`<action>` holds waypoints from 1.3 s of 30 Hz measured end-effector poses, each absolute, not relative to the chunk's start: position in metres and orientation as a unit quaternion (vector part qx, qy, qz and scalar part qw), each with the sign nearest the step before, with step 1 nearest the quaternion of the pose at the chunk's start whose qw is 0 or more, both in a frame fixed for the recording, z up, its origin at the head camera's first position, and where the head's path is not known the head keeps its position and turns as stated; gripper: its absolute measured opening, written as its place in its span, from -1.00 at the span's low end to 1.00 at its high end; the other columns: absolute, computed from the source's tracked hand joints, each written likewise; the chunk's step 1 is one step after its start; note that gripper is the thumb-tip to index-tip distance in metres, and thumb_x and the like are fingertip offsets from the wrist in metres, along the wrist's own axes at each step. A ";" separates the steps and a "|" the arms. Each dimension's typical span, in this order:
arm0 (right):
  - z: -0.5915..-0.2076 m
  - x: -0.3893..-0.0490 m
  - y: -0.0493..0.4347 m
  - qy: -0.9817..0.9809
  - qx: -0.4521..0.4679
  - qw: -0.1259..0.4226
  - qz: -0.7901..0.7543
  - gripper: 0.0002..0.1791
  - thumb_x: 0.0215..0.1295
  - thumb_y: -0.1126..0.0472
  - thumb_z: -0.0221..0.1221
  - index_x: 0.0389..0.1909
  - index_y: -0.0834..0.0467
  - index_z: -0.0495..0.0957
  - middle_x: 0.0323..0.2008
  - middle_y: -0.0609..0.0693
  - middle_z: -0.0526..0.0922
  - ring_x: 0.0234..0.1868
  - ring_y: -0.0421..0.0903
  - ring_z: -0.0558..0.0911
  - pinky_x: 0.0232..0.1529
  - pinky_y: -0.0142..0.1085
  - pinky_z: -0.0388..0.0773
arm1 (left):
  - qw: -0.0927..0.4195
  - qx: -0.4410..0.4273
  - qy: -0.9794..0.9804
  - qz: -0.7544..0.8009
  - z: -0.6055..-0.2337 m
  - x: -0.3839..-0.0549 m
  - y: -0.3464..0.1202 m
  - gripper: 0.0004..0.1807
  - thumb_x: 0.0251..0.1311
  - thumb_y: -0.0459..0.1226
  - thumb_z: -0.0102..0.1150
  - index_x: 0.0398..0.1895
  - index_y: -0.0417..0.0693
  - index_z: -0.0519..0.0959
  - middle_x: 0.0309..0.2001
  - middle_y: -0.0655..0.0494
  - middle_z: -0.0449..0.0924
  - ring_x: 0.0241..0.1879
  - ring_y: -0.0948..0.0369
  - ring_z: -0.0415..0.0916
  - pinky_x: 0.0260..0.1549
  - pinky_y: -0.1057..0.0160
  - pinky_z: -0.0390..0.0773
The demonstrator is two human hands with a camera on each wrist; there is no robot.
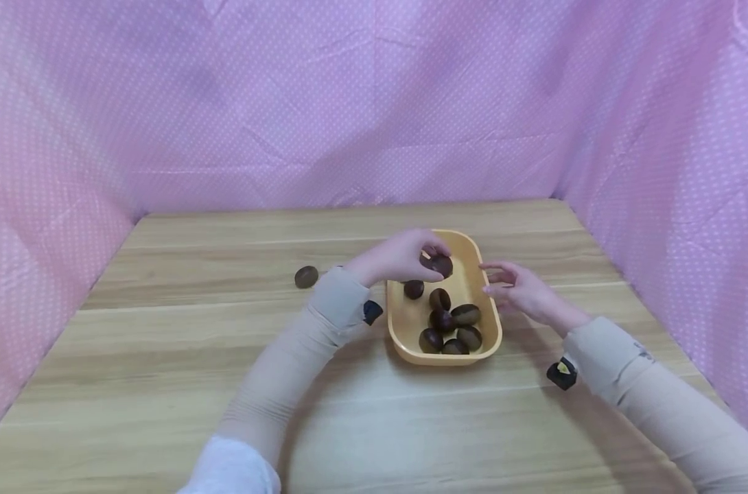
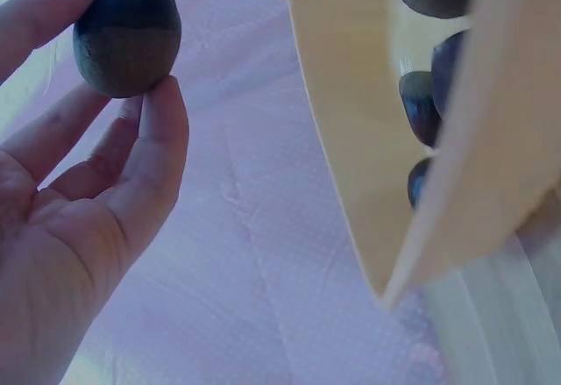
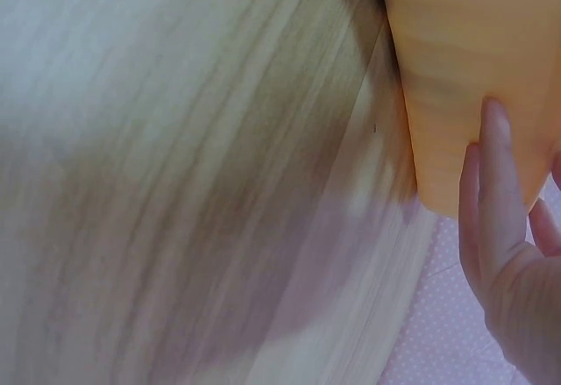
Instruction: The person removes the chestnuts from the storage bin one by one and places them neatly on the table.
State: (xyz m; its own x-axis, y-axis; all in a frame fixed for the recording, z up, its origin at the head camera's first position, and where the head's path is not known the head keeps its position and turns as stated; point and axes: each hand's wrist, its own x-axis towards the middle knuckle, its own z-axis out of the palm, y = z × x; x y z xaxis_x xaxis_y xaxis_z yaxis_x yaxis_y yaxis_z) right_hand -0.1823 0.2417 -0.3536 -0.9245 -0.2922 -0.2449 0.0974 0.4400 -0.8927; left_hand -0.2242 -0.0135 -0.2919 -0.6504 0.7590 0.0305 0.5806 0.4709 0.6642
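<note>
My left hand is over the far left part of a yellow plastic tray. Between thumb and fingertips it pinches a round dark brown chestnut, held above the tray floor. Several more chestnuts lie in the tray, most grouped at its near end, such as one chestnut with a paler brown patch. A single chestnut sits by the left wall, just below the left hand. At the tray's right side is my right hand, its fingers extended and the fingertips against the outer wall.
One loose chestnut lies on the wooden table, left of the tray and partway behind the left forearm. Pink dotted cloth hangs along the back and both sides of the table.
</note>
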 end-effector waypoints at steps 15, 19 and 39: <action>-0.351 -0.184 0.244 0.838 -0.052 0.185 -0.511 -0.31 0.30 0.32 0.10 0.40 0.27 0.06 0.22 0.47 0.28 0.05 0.17 0.53 -0.04 -0.05 0.60 | 0.105 0.406 0.825 0.378 -0.304 -0.199 -0.063 -0.59 0.03 -0.38 0.32 -0.01 -0.29 0.56 -0.04 -0.07 0.55 -0.06 0.13 0.50 -0.02 0.35 0.55; -0.350 -0.184 0.244 0.837 -0.051 0.183 -0.513 -0.31 0.30 0.31 0.11 0.40 0.27 0.06 0.21 0.46 0.30 0.00 0.08 0.56 -0.05 -0.08 0.61 | 0.113 0.380 0.822 0.410 -0.312 -0.195 -0.085 -0.57 0.02 -0.41 0.30 0.01 -0.35 0.53 -0.04 -0.11 0.54 -0.03 0.08 0.52 0.01 0.29 0.56; -0.351 -0.185 0.242 0.829 -0.056 0.195 -0.522 -0.30 0.29 0.33 0.11 0.40 0.28 0.05 0.23 0.47 0.27 -0.01 0.06 0.57 -0.03 -0.04 0.59 | 0.054 0.259 0.876 0.404 -0.337 -0.179 -0.207 -0.58 -0.03 -0.43 0.37 -0.03 -0.34 0.56 0.01 -0.19 0.53 0.00 -0.04 0.51 0.00 0.04 0.57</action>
